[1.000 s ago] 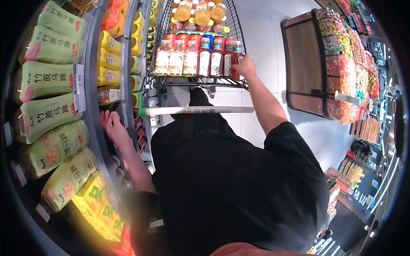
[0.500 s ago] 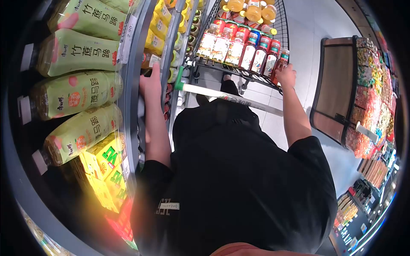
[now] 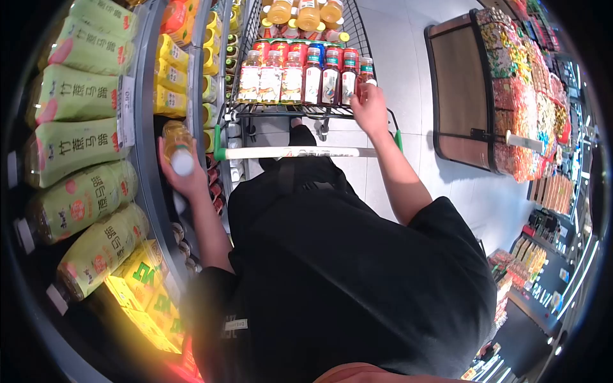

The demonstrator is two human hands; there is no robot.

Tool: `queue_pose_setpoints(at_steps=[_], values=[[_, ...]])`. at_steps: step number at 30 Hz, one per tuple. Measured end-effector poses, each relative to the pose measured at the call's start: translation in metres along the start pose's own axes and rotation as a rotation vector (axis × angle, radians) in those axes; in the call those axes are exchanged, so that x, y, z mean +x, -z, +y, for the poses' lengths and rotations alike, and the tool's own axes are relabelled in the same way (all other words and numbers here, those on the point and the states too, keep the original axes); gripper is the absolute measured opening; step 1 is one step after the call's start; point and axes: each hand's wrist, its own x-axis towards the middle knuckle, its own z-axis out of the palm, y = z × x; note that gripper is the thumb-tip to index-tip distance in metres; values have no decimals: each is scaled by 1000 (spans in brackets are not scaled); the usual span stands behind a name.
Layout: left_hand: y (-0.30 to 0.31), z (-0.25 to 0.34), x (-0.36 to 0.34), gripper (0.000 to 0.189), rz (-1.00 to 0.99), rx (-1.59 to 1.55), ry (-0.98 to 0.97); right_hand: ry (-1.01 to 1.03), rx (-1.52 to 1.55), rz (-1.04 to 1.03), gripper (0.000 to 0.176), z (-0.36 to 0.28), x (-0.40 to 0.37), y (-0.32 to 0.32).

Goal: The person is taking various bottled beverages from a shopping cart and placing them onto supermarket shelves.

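My left hand [image 3: 185, 172] is closed around a bottle of amber drink [image 3: 177, 135] beside the shelf, its white cap tilted toward me. Over the right front corner of the shopping cart [image 3: 306, 113], my right hand [image 3: 370, 110] has its fingers curled round a reddish bottle [image 3: 362, 93] at the end of the front row, mostly hidden by the fingers. Next to it stand dark-red drink bottles [image 3: 330, 83] and pale-labelled bottles [image 3: 271, 80], with red-capped ones behind. Large amber bottles [image 3: 308, 14] lie farther back in the cart.
Shelves at left hold green-labelled drink bottles [image 3: 83, 92] with a price tag [image 3: 126, 112], yellow cartons [image 3: 143, 274] and yellow-packaged drinks [image 3: 171, 76]. The cart's white handle [image 3: 255, 153] crosses before my waist. A brown display bin [image 3: 460, 89] piled with colourful packets stands at right.
My left hand, earlier reaching into the shelf, is now turned up with the amber bottle in it. My view has shifted, so cart and shelf appear farther left. My right hand stays at the cart corner.
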Motion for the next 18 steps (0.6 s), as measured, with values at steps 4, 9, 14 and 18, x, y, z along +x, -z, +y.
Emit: queue_pose_setpoints(at_steps=[4,9,14,18], values=[[20,14,-27,77,-56,-41,-352,206,430,-241,31,-78,-28,30],[11,113,-35,79,-469,-493,21,724,457,-390,65,-176,-55,59],[-10,142,-26,88,-791,-539,196,625,445,-383,82,-186,-55,53],[-34,125,-27,84,-873,-585,180,438,398,-420,80,-168,-38,58]])
